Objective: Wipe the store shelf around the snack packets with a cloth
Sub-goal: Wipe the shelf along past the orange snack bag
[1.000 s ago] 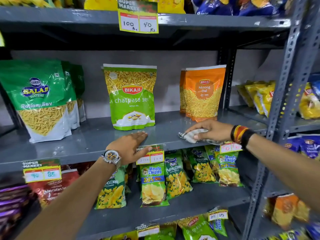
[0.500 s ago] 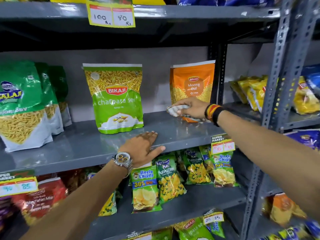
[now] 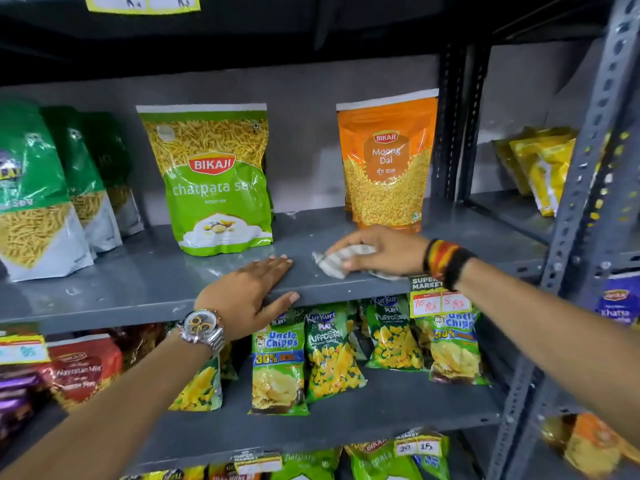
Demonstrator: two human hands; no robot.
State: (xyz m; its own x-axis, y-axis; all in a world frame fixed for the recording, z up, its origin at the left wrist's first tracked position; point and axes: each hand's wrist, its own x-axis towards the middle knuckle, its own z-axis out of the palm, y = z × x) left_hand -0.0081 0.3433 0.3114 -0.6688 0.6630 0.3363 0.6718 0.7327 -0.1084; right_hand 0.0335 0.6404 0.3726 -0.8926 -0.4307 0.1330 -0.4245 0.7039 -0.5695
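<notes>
The grey metal shelf (image 3: 138, 289) carries the snack packets standing along its back: at the left end, green sev pouches (image 3: 31, 188) in a row; near the middle, a green Bikaji chatpata sev pouch (image 3: 214, 178); toward the right end, an orange Bikaji Moong Dal pouch (image 3: 386, 161). All look sealed, with sev strands or yellow dal showing on their fronts.

The left hand (image 3: 252, 292) lies flat and open at the front edge, thumb hooked over the lip, holding nothing. Just to its right, the right hand (image 3: 377, 251) has its fingers curled down on a crumpled whitish cloth (image 3: 341, 259), pressing it on the shelf near the front edge, just in front of the Moong Dal pouch.

The likeliest mishap is a backward stroke catching that orange pouch's base and toppling it, since it stands so close. A forward sweep could snag the price tag (image 3: 438, 296) hanging from the front edge.
</notes>
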